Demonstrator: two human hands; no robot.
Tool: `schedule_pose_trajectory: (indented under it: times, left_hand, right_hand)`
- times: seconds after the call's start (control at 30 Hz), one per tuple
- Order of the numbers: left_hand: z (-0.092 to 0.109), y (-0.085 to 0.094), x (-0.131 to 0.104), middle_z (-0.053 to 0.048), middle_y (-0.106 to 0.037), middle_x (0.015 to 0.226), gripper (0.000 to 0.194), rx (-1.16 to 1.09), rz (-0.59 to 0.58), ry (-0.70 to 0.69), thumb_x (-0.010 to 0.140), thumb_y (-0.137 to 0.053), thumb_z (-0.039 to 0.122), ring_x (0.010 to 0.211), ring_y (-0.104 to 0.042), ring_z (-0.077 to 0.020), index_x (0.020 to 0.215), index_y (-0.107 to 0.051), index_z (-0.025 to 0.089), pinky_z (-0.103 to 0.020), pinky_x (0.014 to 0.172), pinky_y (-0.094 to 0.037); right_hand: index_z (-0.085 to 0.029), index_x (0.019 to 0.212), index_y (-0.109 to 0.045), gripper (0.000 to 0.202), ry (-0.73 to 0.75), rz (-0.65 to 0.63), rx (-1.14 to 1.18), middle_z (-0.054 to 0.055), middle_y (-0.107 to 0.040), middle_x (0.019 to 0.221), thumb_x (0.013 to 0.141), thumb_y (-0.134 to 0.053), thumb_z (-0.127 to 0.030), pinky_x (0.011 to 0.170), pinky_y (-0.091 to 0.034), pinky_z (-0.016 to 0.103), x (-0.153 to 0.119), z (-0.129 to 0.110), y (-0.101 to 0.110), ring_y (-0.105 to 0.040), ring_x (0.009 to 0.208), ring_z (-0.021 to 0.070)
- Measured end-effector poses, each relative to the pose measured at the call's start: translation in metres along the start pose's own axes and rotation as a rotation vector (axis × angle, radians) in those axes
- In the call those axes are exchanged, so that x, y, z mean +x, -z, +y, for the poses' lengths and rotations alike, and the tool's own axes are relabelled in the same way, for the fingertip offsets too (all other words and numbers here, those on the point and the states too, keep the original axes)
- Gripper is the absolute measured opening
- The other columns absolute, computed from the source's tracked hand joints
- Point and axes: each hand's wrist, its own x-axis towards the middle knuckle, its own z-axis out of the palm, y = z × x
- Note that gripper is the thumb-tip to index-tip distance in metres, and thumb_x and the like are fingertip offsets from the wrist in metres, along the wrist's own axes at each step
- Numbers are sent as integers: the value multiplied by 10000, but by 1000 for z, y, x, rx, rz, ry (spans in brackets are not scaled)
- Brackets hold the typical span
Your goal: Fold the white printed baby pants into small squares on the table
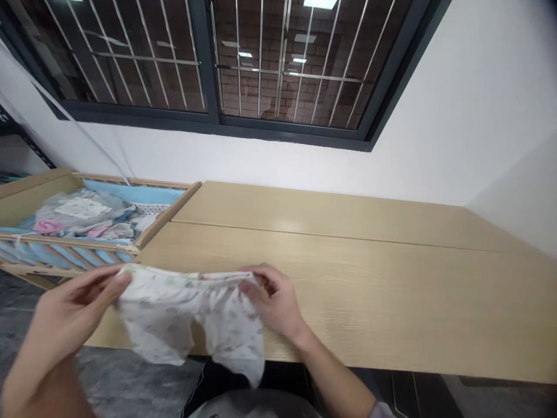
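Note:
A pair of small white baby pants [191, 313] with a faint print hangs stretched between my two hands, over the table's front edge. My left hand [73, 313] pinches one end of the gathered waistband between thumb and fingers. At the other end of the waistband, my right hand [276, 299] grips with thumb in front and fingers behind. Both short legs dangle, slightly blurred, with a gap between them.
A light wooden table [369, 290] runs along the white wall under a barred window [282, 64]. To the left stands a wooden crib [169, 215] with blue lining, holding a pile of baby clothes [117, 223] and a clear plastic bag [82, 206].

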Motion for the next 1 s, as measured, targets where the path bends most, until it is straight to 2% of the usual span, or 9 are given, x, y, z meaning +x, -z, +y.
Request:
schedule_pose_trajectory:
  times: [0.07,0.13,0.23,0.4,0.5,0.6,0.7,0.8,1.0]
  left_hand:
    - [24,-26,15,59,-770,774,427,-116,-53,-35,694,-679,677,749,-710,-207,904,-739,310,-306,660,-602]
    - [45,-55,29,7,-772,820,441,-209,-134,-135,742,-659,630,758,-702,-204,958,-725,252,-306,693,-596]
    - [63,-104,53,-54,-765,913,451,-247,-261,-287,829,-576,589,806,-696,-213,1009,-693,193,-317,762,-580]
    - [64,-192,88,-71,-740,993,364,-93,-444,-367,917,-482,476,901,-666,-218,980,-688,183,-313,850,-518]
    - [60,-240,100,-66,-737,973,286,-17,-505,-313,929,-528,391,875,-656,-203,969,-701,167,-298,817,-500]
    - [55,-278,105,-59,-732,956,252,53,-557,-247,966,-556,352,873,-665,-193,991,-702,149,-313,812,-519]
    - [49,-304,107,-77,-688,1136,297,139,-588,-185,970,-607,386,988,-667,-208,1157,-653,159,-397,871,-567]
    - [45,-318,107,-97,-625,1282,379,217,-587,-149,956,-637,396,1088,-645,-232,1269,-600,186,-455,916,-573]
    - [49,-323,98,-102,-619,1299,383,314,-554,-157,958,-634,390,1103,-640,-238,1278,-598,185,-460,928,-568]
  right_hand:
    - [-214,1056,-746,317,-57,64,12,27,-647,788,848,-741,-453,585,-447,261,18,-2,25,-534,653,140]
    - [-211,1075,-728,361,-83,102,1,24,-647,799,824,-753,-470,573,-442,254,38,3,48,-527,642,134]
    - [-202,1052,-709,381,-90,105,-87,33,-662,878,794,-753,-478,563,-432,247,70,23,80,-511,629,120]
    - [-191,1021,-680,303,-182,72,-319,38,-663,948,823,-661,-418,610,-458,249,120,89,115,-565,691,133]
    - [-190,968,-667,204,-310,38,-490,25,-666,944,825,-615,-325,657,-473,239,143,135,123,-593,735,135]
    - [-175,913,-668,143,-401,36,-592,8,-654,832,798,-614,-240,664,-460,233,159,174,122,-590,717,138]
    - [-173,880,-682,119,-438,39,-650,1,-661,791,777,-623,-185,694,-452,232,171,200,119,-596,739,143]
    - [-189,888,-695,124,-457,49,-711,-5,-678,814,781,-635,-174,759,-453,243,178,214,117,-609,795,148]
    - [-205,914,-687,119,-499,90,-803,-1,-690,849,800,-660,-188,857,-449,287,183,229,115,-632,868,167]
